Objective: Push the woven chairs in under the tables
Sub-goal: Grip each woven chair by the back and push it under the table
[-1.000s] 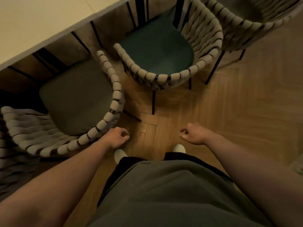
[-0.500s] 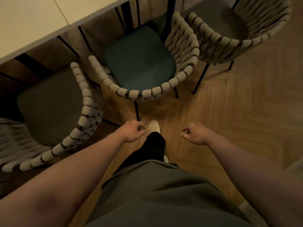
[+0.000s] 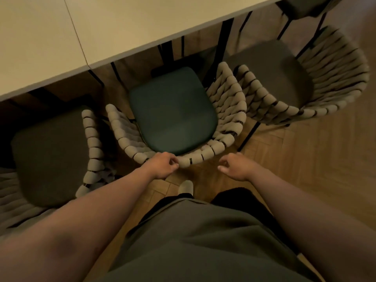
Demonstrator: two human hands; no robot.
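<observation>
Likely the middle woven chair with a rounded beige cord back and dark teal seat cushion (image 3: 173, 115) is light enough for one person to slide. Its thin black metal legs carry a stiff frame, while the thick cord wrapping looks soft and would give a little under the fingers. The best hold seems to be the near top rim of the back, one grip on each side of centre, so the push runs straight toward the pale, smooth tabletop (image 3: 122, 27). On the herringbone wooden floor (image 3: 305, 159) the legs may drag or judder rather than glide.

The left grip (image 3: 162, 166) lies against that near rim with curled fingers. Whether they have closed round the cord I cannot tell. The right grip (image 3: 237, 166) hangs loosely curled just short of the rim, holding nothing.

The chair stands near the tabletop edge with almost all of its seat out in the open, and only the far edge of the cushion comes close to the overhang. It sits between a grey-seated woven chair on the left (image 3: 48, 155) and another grey-seated woven chair on the right (image 3: 274, 78). Its right arm is just beside that neighbour's arm, so a skewed push could snag the two.
</observation>
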